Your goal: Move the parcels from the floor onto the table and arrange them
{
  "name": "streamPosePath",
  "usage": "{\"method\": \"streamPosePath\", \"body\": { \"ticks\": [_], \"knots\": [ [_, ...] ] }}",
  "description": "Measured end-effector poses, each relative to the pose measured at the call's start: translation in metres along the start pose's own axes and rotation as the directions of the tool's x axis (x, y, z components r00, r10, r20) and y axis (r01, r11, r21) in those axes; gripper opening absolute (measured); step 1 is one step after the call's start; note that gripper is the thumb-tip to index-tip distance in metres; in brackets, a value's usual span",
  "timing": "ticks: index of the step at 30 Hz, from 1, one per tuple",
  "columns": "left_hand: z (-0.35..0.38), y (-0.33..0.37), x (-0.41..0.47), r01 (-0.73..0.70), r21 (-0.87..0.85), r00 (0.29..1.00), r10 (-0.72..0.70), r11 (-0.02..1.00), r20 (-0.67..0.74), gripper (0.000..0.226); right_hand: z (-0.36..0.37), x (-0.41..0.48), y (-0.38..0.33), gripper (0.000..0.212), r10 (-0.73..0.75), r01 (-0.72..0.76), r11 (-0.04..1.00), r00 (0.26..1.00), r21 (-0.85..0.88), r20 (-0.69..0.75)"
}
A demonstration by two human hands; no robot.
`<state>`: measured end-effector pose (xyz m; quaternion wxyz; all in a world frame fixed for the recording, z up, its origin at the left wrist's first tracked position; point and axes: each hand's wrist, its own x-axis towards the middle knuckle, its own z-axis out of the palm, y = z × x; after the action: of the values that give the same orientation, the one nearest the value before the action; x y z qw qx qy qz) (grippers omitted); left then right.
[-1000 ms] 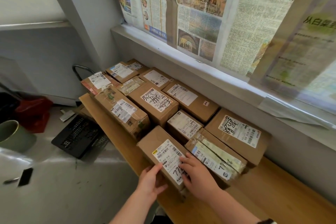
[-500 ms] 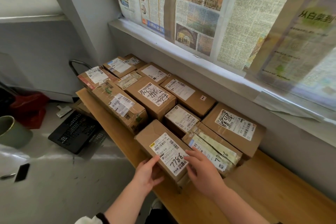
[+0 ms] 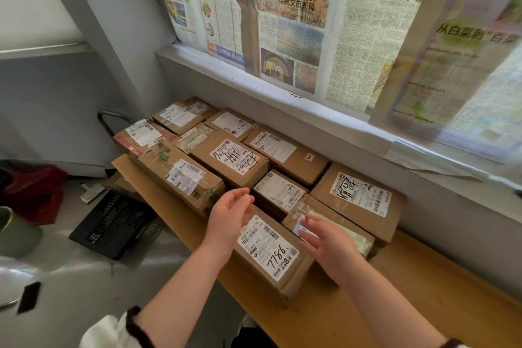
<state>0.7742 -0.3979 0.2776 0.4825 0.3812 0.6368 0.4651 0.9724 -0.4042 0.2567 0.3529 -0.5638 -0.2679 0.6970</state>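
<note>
Left hand (image 3: 230, 216): open, with the fingers loosely curved and nothing in them. It is raised over the far left corner of the nearest parcel.
Right hand (image 3: 324, 243): open, fingers straight, palm turned inward. It is above the seam between the nearest parcel and the taped parcel (image 3: 354, 236), and may brush the taped one, though the blur hides any contact.
Nearest parcel (image 3: 268, 253): a brown box lying flat at the table's front edge, with "7786" handwritten on its label.
Other parcels: they are packed tightly together from the table's left end. The long parcel (image 3: 180, 175) lies along the front edge and the scribbled-label parcel (image 3: 358, 195) sits against the back edge. The small parcel (image 3: 279, 192) is between them.
Table (image 3: 395, 305): wooden, with its back edge against the wall; its right part is bare wood.
Floor: a black keyboard (image 3: 113, 223) lies beside the table's left end.
Window: covered with newspapers (image 3: 296, 22).
</note>
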Motion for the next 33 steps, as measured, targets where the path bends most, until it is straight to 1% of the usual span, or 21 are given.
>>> {"method": "streamPosePath", "body": {
  "ticks": [2, 4, 7, 9, 10, 12, 14, 16, 18, 22, 24, 25, 27, 29, 31, 33],
  "knots": [
    [0.006, 0.01, 0.026, 0.015, 0.054, 0.996, -0.019, 0.998, 0.09, 0.013, 0.016, 0.008, -0.013, 0.035, 0.063, -0.07, 0.984, 0.997, 0.162, 0.044],
    [0.015, 0.013, 0.053, 0.01, 0.105, 0.99, -0.025, 0.994, 0.141, 0.016, 0.032, 0.019, -0.024, 0.046, 0.118, -0.127, 0.949, 0.992, 0.289, 0.049],
    [0.033, 0.014, 0.094, 0.08, 0.187, 0.978, -0.114, 0.979, 0.175, 0.024, 0.054, 0.043, -0.039, 0.055, 0.175, -0.158, 0.907, 0.985, 0.389, -0.006],
    [0.044, 0.013, 0.118, 0.122, 0.295, 0.96, -0.189, 0.948, 0.207, 0.031, 0.065, 0.061, -0.046, 0.06, 0.221, -0.168, 0.882, 0.973, 0.44, -0.071],
    [0.049, 0.011, 0.129, 0.132, 0.36, 0.95, -0.221, 0.924, 0.219, 0.036, 0.068, 0.068, -0.048, 0.061, 0.243, -0.171, 0.872, 0.964, 0.458, -0.103],
    [0.053, 0.008, 0.146, 0.183, 0.443, 0.923, -0.309, 0.878, 0.23, 0.038, 0.073, 0.078, -0.051, 0.051, 0.28, -0.182, 0.857, 0.95, 0.481, -0.14],
    [0.052, 0.005, 0.156, 0.284, 0.449, 0.872, -0.423, 0.847, 0.246, 0.032, 0.077, 0.088, -0.05, 0.039, 0.315, -0.2, 0.849, 0.935, 0.489, -0.165],
    [0.049, 0.003, 0.165, 0.318, 0.46, 0.837, -0.473, 0.829, 0.275, 0.026, 0.08, 0.095, -0.049, 0.035, 0.346, -0.207, 0.844, 0.915, 0.495, -0.208],
    [0.049, -0.001, 0.172, 0.292, 0.499, 0.819, -0.483, 0.816, 0.31, 0.025, 0.085, 0.1, -0.049, 0.032, 0.365, -0.203, 0.834, 0.901, 0.513, -0.236],
    [0.055, -0.009, 0.174, 0.19, 0.605, 0.778, -0.495, 0.773, 0.388, 0.033, 0.093, 0.107, -0.048, 0.032, 0.39, -0.179, 0.83, 0.863, 0.528, -0.322],
    [0.058, -0.014, 0.176, 0.161, 0.62, 0.76, -0.497, 0.768, 0.419, 0.053, 0.096, 0.109, -0.048, 0.033, 0.398, -0.172, 0.837, 0.843, 0.519, -0.363],
    [0.06, -0.017, 0.177, 0.147, 0.629, 0.759, -0.495, 0.763, 0.423, 0.059, 0.096, 0.109, -0.049, 0.033, 0.396, -0.167, 0.841, 0.837, 0.514, -0.377],
    [0.063, -0.017, 0.178, 0.143, 0.633, 0.764, -0.491, 0.76, 0.417, 0.06, 0.095, 0.112, -0.048, 0.031, 0.393, -0.163, 0.845, 0.834, 0.509, -0.386],
    [0.065, -0.018, 0.177, 0.148, 0.644, 0.755, -0.507, 0.75, 0.417, 0.058, 0.091, 0.113, -0.045, 0.031, 0.392, -0.16, 0.851, 0.827, 0.5, -0.403],
    [0.065, -0.019, 0.177, 0.122, 0.671, 0.746, -0.513, 0.731, 0.424, 0.058, 0.089, 0.115, -0.042, 0.032, 0.39, -0.156, 0.856, 0.821, 0.493, -0.417],
    [0.064, -0.018, 0.176, 0.112, 0.67, 0.736, -0.515, 0.734, 0.44, 0.059, 0.09, 0.116, -0.039, 0.038, 0.386, -0.159, 0.867, 0.814, 0.473, -0.434]
  ]
}}
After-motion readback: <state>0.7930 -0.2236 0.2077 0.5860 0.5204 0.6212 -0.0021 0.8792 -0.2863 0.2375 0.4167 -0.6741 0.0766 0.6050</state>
